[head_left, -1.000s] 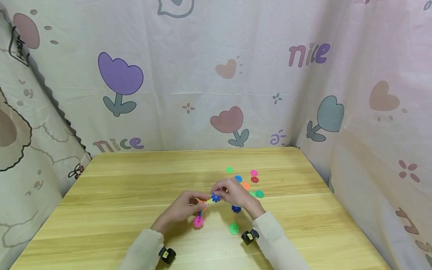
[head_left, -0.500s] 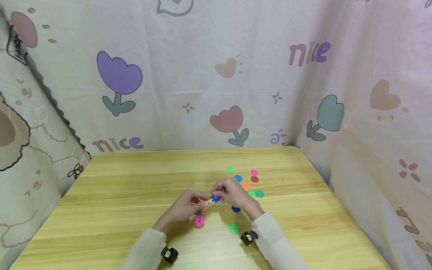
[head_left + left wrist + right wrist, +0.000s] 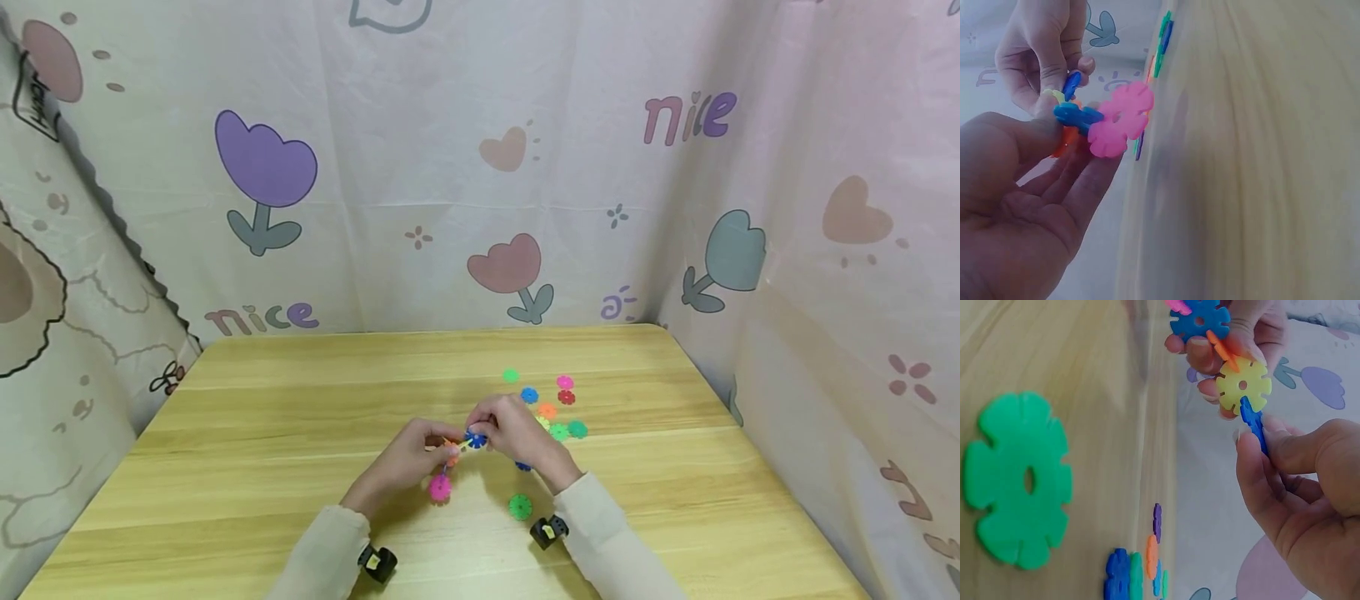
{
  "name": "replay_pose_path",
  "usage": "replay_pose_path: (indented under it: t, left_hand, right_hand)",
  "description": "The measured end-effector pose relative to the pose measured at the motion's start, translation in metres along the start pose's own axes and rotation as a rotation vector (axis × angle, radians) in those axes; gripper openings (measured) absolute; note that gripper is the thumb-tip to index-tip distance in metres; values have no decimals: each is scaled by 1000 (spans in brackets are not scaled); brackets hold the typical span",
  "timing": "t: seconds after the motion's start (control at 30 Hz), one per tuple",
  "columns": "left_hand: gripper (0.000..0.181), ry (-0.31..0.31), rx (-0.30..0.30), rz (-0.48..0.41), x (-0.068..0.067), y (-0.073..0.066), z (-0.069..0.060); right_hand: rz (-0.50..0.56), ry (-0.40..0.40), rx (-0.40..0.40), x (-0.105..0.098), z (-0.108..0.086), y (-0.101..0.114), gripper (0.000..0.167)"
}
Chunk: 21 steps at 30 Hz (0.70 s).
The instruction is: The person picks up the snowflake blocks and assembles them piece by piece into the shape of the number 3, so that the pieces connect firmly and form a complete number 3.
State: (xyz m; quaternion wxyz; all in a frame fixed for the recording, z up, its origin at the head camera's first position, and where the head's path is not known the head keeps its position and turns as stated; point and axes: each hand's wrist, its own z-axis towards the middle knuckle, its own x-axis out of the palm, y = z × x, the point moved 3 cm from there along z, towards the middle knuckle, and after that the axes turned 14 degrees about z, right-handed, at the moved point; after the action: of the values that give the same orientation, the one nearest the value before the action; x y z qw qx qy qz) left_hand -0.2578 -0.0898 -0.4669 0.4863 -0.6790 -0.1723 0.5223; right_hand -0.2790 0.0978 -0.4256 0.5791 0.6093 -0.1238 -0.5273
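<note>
A linked chain of slotted plastic snowflake discs hangs between both hands above the table. Its pink disc [image 3: 440,488] dangles lowest, joined to a blue disc [image 3: 1184,326]. An orange disc [image 3: 1221,350] comes after that, then a yellow disc [image 3: 1229,392]. My left hand [image 3: 405,462] pinches the chain around the orange and yellow discs. Between thumb and fingertips, my right hand [image 3: 517,432] holds a dark blue disc [image 3: 1254,427], whose edge meets the yellow disc's rim. How deeply their slots interlock, I cannot tell.
Several loose discs lie on the wooden table [image 3: 300,400] beyond and beside my right hand, among them a red disc [image 3: 566,397] and an orange one [image 3: 547,411]. A green disc [image 3: 520,507] lies nearer, below the right wrist. Patterned cloth [image 3: 405,167] hangs behind.
Both hands keep their grips. My right hand and the dark blue disc have shifted slightly left, uncovering a yellowish disc on the table. The pink disc has swung a little.
</note>
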Motion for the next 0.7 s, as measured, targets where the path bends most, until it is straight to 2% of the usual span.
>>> replay_pose_path:
  t: [0.23, 0.4, 0.57, 0.7]
  left_hand:
    - [27, 34, 3, 25, -3, -1, -2]
    - [32, 59, -8, 36, -5, -1, -3]
    - [35, 22, 1, 59, -8, -2, -3]
    - [39, -7, 15, 63, -11, -1, -3]
  right_hand:
    - [70, 21, 28, -4, 0, -3, 10]
    - [81, 28, 36, -5, 0, -3, 8]
    - [104, 20, 37, -10, -2, -2, 9]
    - [83, -6, 49, -18, -6, -4, 10]
